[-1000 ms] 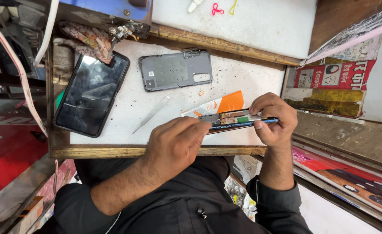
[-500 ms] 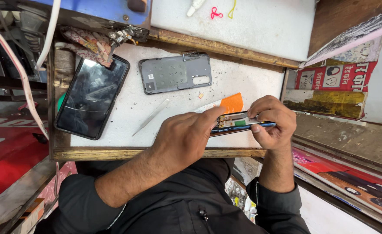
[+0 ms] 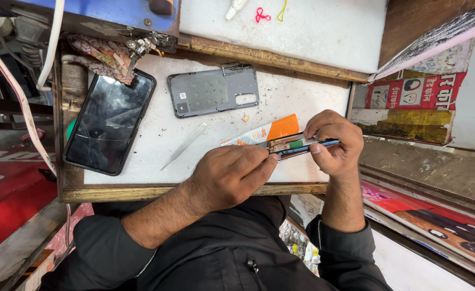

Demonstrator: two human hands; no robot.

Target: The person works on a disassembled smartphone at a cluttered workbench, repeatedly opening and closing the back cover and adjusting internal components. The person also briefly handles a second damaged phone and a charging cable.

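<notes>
Centrally, opened blue-edged phone [image 3: 301, 145] held above the white worktop [image 3: 302, 102], right hand [image 3: 331, 143] gripping its right end, left hand [image 3: 229, 175] closed with fingertips [image 3: 269, 159] pinching its left end, grey back cover [image 3: 214, 90] well apart, black phone [image 3: 109, 121] far left

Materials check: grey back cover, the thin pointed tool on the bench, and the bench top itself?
Grey back cover: looks like matte moulded plastic, with dull sheen and cut-out openings. Thin pointed tool: pale and slightly translucent, probably plastic, though brushed metal isn't ruled out. Bench top: white, speckled and scuffed, likely laminate or painted board, edged by a worn wooden frame.
</notes>
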